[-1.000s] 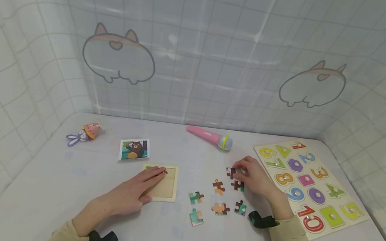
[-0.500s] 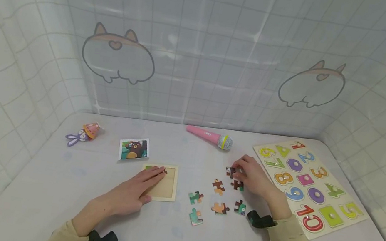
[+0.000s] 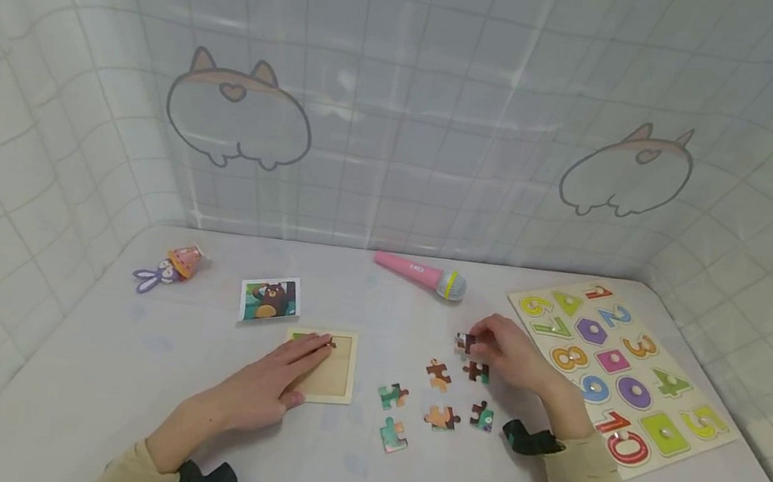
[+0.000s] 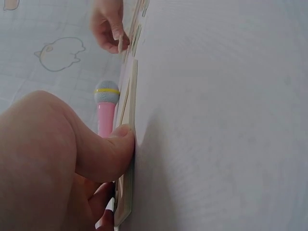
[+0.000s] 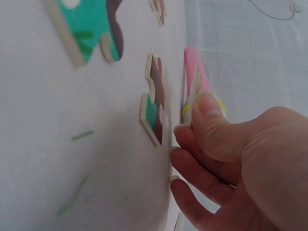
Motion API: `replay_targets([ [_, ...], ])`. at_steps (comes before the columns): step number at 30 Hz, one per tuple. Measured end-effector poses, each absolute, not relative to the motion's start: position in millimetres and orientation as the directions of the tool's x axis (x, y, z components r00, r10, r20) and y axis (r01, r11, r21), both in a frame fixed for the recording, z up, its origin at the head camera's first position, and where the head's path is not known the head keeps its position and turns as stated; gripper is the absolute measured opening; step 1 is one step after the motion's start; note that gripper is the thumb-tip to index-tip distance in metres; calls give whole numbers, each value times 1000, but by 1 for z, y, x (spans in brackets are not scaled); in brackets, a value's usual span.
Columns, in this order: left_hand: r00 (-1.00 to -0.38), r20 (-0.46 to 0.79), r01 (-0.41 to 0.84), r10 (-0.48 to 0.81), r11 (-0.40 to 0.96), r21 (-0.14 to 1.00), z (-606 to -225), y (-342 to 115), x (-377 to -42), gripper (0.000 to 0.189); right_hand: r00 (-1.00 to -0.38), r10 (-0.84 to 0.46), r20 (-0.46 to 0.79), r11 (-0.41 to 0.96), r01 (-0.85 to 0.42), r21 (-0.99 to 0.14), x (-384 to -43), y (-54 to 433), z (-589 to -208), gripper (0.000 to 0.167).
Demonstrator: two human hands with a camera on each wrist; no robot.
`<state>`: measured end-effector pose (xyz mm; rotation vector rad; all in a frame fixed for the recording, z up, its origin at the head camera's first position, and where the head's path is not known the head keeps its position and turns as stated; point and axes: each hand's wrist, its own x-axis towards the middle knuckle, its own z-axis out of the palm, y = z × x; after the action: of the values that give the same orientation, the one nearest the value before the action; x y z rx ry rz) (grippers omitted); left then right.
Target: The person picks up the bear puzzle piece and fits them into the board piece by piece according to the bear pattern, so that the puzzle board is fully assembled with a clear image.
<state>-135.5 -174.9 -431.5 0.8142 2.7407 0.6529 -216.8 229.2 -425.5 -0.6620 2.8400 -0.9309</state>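
Observation:
In the head view my right hand (image 3: pixel 511 355) pinches a dark jigsaw piece (image 3: pixel 465 344) between thumb and fingertips. The right wrist view shows that piece (image 5: pixel 195 94) edge-on, tilted up off the table. Just below it lies a brown and green jigsaw piece (image 3: pixel 475 371). My left hand (image 3: pixel 273 383) lies across a small wooden puzzle frame (image 3: pixel 351 370), fingers extended over its upper left part. A bit of green and brown print shows at the frame's top. In the left wrist view the thumb (image 4: pixel 118 149) rests on the frame's near edge.
Several loose jigsaw pieces (image 3: pixel 442 417) lie between the hands. A bear picture card (image 3: pixel 269 299) stands behind the frame, a rabbit toy (image 3: pixel 170 267) at far left. A pink toy microphone (image 3: pixel 419 273) lies at the back, a number board (image 3: pixel 620 371) under the right forearm.
My right hand has shifted slightly right, and the dark piece at its fingertips has tipped up from the table. The left hand has stayed on the frame.

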Motion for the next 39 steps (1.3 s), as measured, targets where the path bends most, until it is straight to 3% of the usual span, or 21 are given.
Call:
replay_targets([
  [12, -827, -79, 458, 556, 749, 479, -430, -174, -135, 68, -914, -405, 20, 687, -319, -653, -215, 222, -417, 22],
  [39, -824, -69, 471, 562, 748, 467, -430, -174, -136, 68, -790, -585, 184, 492, -526, -694, -183, 180, -371, 24],
])
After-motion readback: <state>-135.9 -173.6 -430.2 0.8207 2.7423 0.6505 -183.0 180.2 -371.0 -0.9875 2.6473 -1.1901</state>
